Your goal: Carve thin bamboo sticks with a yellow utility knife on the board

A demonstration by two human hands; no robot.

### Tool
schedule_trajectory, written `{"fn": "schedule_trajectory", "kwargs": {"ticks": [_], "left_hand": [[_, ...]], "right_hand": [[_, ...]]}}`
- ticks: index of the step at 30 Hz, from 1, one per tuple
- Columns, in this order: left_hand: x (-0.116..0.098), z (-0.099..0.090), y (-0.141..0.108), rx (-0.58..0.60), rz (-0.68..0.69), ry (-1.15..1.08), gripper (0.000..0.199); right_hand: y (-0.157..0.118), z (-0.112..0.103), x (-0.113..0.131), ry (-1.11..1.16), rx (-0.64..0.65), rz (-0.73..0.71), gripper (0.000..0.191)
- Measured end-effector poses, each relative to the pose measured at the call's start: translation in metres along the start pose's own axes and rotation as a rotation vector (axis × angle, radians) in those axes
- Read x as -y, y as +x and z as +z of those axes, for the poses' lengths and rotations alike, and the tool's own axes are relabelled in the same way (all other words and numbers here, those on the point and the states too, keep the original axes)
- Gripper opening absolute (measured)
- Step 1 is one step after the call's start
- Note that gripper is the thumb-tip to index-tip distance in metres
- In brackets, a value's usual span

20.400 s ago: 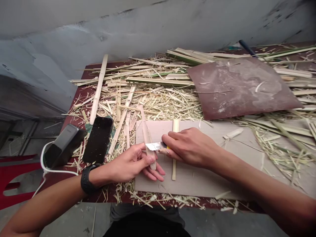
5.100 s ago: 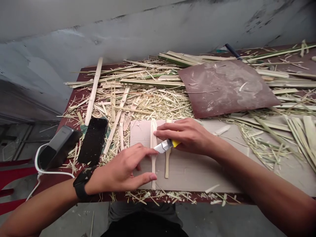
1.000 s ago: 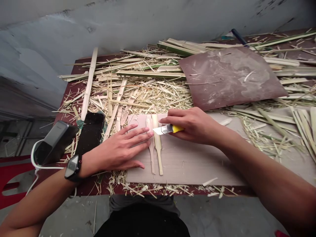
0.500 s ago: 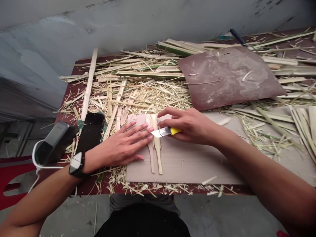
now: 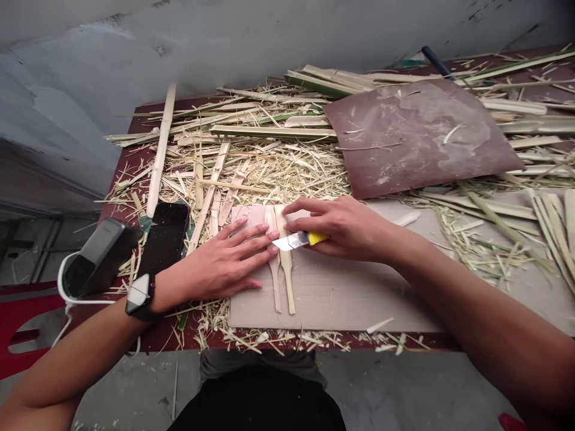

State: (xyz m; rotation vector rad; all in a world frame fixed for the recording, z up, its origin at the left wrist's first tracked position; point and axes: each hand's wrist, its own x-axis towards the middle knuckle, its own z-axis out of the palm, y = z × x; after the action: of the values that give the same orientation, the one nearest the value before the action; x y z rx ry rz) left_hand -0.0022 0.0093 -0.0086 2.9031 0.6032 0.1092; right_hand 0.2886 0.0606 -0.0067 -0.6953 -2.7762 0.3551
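Two carved bamboo pieces lie side by side on a light board (image 5: pixel 359 299), each broad at the far end and narrow toward me. My left hand (image 5: pixel 233 260) rests flat with fingers stretched, its fingertips on the left bamboo piece (image 5: pixel 275 284). A yellow utility knife (image 5: pixel 318 237) is gripped in my right hand (image 5: pixel 345 230), its bare blade pointing left across the right bamboo piece (image 5: pixel 287 275), close to my left fingertips. The right index finger reaches to the upper part of that piece. Part of the knife handle is hidden in my palm.
Shavings (image 5: pixel 278 170) and bamboo strips (image 5: pixel 274 133) cover the table behind the board. A brown sheet (image 5: pixel 422 137) lies over strips at the right. On the left are a black phone (image 5: pixel 165 236), a power bank (image 5: pixel 101 254) with a white cable, and an upright-slanting strip (image 5: pixel 162 149).
Almost nothing differs. The view has shifted slightly, and both hands, the knife and the two bamboo pieces keep nearly the same places relative to each other.
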Motion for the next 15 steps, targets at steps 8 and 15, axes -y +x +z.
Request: {"fn": "schedule_trajectory", "kwargs": {"ticks": [8,15], "left_hand": [[0.0021,-0.0001,-0.0006,-0.042,-0.023,-0.009,0.059],[0.0067,-0.0043,0.0016,-0.018,-0.022,-0.005,0.064]], "right_hand": [[0.0004,-0.0011,0.0006,-0.016,-0.021,0.009,0.028],[0.0001,-0.0023,-0.0007,-0.015,-0.082,0.04,0.026]]}}
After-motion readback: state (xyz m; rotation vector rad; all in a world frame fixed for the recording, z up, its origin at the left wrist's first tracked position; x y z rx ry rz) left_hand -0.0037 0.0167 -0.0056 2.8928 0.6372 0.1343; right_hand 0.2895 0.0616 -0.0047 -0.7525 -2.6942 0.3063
